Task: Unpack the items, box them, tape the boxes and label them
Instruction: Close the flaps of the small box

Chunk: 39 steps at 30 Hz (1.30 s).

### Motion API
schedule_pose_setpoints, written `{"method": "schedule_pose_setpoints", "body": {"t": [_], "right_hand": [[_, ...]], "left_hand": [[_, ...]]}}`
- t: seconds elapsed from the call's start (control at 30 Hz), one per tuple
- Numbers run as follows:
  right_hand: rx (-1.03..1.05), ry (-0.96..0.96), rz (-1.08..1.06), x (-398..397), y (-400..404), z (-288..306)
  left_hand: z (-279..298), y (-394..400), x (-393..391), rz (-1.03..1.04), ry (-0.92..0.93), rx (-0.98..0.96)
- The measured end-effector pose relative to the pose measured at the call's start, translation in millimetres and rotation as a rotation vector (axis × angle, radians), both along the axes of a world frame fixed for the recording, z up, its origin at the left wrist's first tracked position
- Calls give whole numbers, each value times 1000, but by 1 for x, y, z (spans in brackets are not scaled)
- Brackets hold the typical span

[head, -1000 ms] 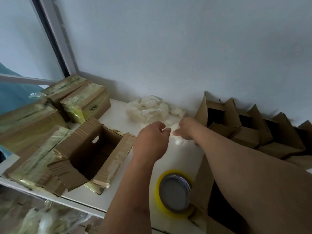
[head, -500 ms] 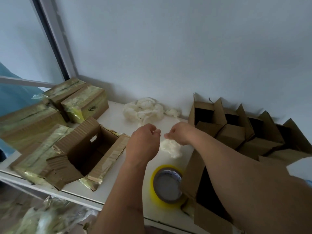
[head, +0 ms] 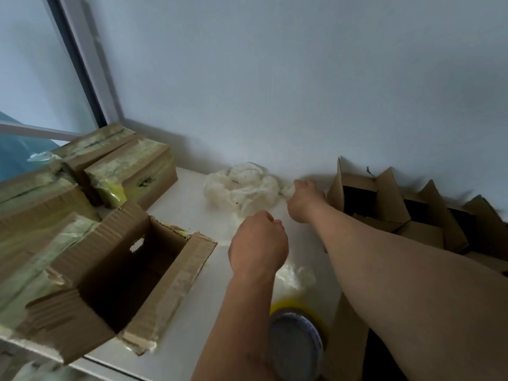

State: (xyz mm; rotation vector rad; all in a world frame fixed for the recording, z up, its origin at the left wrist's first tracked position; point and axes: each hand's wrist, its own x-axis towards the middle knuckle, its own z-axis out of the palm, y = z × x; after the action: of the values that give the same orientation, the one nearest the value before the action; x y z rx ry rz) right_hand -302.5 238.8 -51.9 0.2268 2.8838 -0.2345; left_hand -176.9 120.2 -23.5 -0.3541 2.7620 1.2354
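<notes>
My right hand [head: 303, 200] reaches to the back of the white table [head: 192, 204] and pinches a small scrap of white wrapper [head: 287, 191] beside the pile of crumpled white wrappers [head: 242, 187] at the wall. Nearer to me, my left hand [head: 258, 244] is curled into a fist over the table. A soft white item [head: 295, 276] sticks out just below its palm, and the hand appears to grip it. A row of small open cardboard boxes [head: 384, 199] stands right of my right hand.
A large opened carton [head: 123, 270] lies at the left near the table's front edge. Taped boxes [head: 132, 171] are stacked behind it by the window frame. A yellow tape roll [head: 299, 339] lies under my left forearm, next to another open box [head: 351, 342].
The hands have parted. My right hand moved back and right to the wrapper pile with a white scrap. The left hand stayed over the table, and the white item now sits lower.
</notes>
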Motion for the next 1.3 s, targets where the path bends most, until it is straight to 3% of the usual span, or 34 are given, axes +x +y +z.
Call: {"method": "schedule_pose_setpoints", "body": {"t": [0.23, 0.33, 0.57, 0.83, 1.13, 1.3], "right_hand": [[53, 39, -52, -18, 4, -13], [86, 28, 46, -12, 2, -3], [-284, 46, 15, 25, -2, 44], [-771, 246, 2, 113, 18, 109], [-906, 427, -119, 222, 107, 153], [-789, 448, -178, 277, 165, 159]], "left_hand": [[-2, 20, -7, -9, -7, 23], [3, 16, -6, 20, 9, 52], [20, 8, 7, 74, 48, 100], [52, 0, 50, 90, 192, 158], [79, 44, 106, -82, 299, 277], [85, 89, 131, -297, 303, 134]]}}
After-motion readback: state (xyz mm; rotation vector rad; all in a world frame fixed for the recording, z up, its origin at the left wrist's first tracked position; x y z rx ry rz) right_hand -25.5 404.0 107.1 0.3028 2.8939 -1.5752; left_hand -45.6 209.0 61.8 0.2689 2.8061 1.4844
